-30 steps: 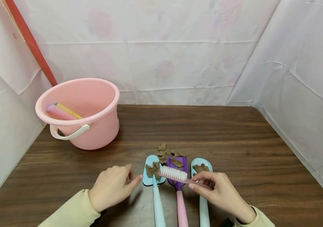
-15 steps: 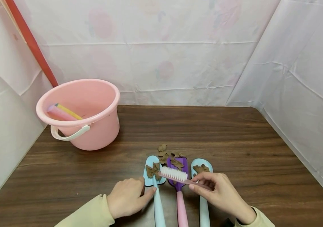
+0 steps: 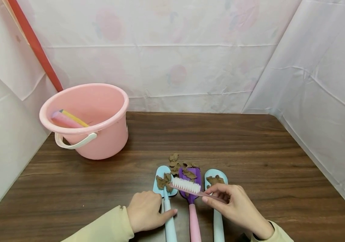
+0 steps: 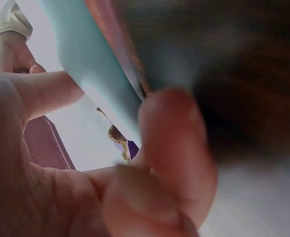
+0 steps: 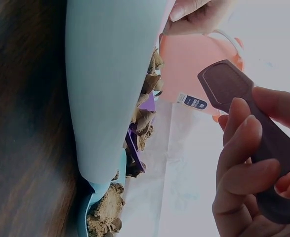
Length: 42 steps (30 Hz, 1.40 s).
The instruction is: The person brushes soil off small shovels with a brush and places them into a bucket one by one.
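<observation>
Three small long-handled shovels lie side by side: a light blue one (image 3: 157,190) at left, a purple one with a pink handle (image 3: 194,223) in the middle, and another light blue one (image 3: 218,225) at right. Brown, mud-like flakes (image 3: 161,181) sit on their blades, and more (image 3: 174,157) lie just behind them. My left hand (image 3: 145,210) grips the left shovel's handle near the blade, thumb across the top. My right hand (image 3: 237,205) pinches the mauve handle of a brush (image 3: 186,185), its white bristles facing up and away over the left and purple blades.
A pink bucket (image 3: 109,143) with a white handle stands at the back left, holding a pink roll (image 3: 65,120) and a yellow strip (image 3: 75,118). White patterned sheeting (image 3: 190,77) walls the brown wooden table (image 3: 221,137) at the back and sides.
My left hand has moved right, from beside the left shovel onto its handle, and its thumb now crosses it. My right hand and the brush have stayed in place.
</observation>
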Available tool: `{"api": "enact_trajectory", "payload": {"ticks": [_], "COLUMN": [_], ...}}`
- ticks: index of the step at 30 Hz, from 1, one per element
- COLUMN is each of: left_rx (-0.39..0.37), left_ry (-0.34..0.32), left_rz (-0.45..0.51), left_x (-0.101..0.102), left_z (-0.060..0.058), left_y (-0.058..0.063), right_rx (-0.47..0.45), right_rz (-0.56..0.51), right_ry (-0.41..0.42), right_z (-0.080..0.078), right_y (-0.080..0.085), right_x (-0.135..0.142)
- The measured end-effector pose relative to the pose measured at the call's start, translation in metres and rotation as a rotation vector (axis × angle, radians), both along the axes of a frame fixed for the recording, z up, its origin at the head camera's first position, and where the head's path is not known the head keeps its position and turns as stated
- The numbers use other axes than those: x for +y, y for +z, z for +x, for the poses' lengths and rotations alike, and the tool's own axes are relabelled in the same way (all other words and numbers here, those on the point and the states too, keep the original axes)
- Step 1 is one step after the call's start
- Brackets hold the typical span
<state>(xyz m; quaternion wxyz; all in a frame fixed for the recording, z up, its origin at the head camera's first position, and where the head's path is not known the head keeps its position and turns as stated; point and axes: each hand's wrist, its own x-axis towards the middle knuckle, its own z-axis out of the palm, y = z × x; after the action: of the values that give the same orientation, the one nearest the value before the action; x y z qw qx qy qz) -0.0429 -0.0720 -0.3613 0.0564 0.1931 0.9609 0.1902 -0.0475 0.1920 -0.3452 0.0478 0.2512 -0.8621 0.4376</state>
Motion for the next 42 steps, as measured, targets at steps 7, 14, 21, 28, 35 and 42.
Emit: {"api": "enact_trajectory", "payload": {"ticks": [7,14,21,28,35,42], "left_rx": [-0.032,-0.014,-0.012,0.014,0.002,-0.045], "left_ry": [-0.044,-0.050,-0.038,0.013,0.071,0.100], "left_rz": [0.005,0.002,0.006,0.003,-0.005,0.038], "left_x": [0.000,-0.003,-0.004,-0.006,-0.010,-0.016], "left_z": [-0.001,-0.002,-0.001,0.002,0.003,0.004], "left_y": [0.001,0.000,-0.001,-0.002,0.000,0.003], "right_rx": [0.021,0.014,0.001,-0.002,0.008,0.025], "right_rz": [-0.016,-0.005,-0.005,-0.010,-0.015,-0.012], "right_ry": [0.018,0.010,0.016,0.024,0.033,0.035], "right_z": [0.001,0.001,0.001,0.001,0.000,0.000], "right_y": [0.000,-0.001,0.000,-0.001,-0.001,-0.002], "right_x": [0.000,0.000,-0.001,-0.001,0.000,0.001]}}
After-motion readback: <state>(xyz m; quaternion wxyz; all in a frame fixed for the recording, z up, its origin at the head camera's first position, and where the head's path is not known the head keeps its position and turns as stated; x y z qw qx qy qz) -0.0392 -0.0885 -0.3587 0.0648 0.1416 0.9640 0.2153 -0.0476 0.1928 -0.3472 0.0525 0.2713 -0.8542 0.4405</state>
